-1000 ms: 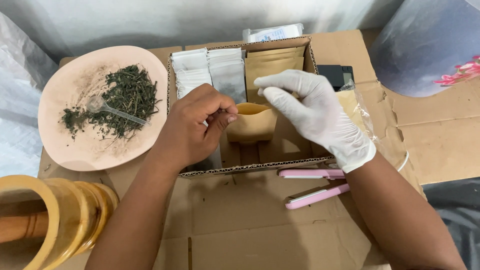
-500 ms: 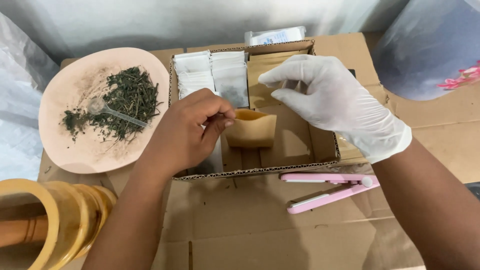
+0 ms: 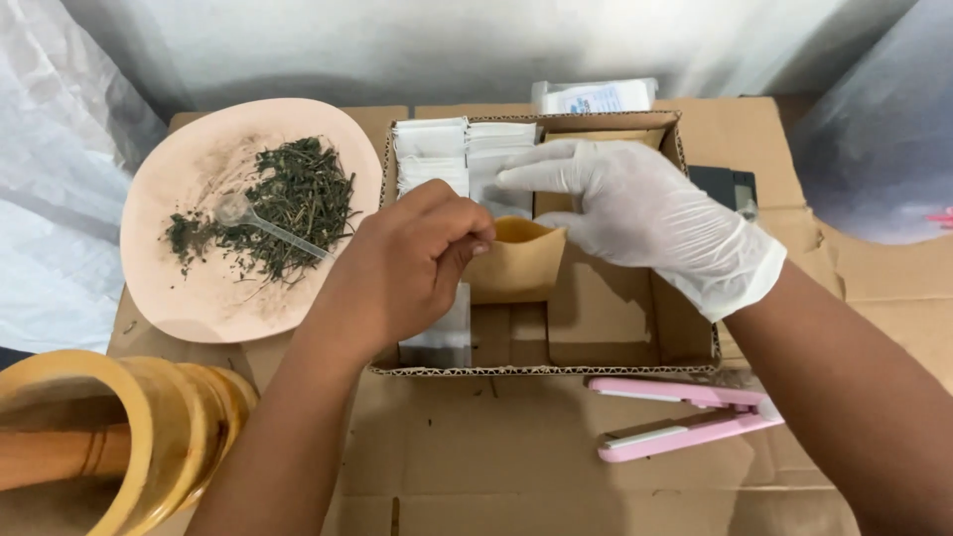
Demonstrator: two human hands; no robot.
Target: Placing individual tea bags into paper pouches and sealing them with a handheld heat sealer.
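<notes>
Over the cardboard box (image 3: 615,342), my bare left hand (image 3: 402,273) pinched the tan pouch (image 3: 516,260); my gloved right hand (image 3: 645,213) reached, fingers spread wide, toward the far white packets (image 3: 432,149).

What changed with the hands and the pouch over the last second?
The gloved right hand lifted off the tan pouch and reached left toward the white sachets in the box. The bare left hand kept its grip on the pouch. Plate and pink sealer stayed put.

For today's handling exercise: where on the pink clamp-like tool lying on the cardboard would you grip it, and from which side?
Probably grip the pink tool near its joined right end, coming from above. It lies flat on the cardboard, its two arms spread open leftward, so the right end gives one narrow hold.
</notes>
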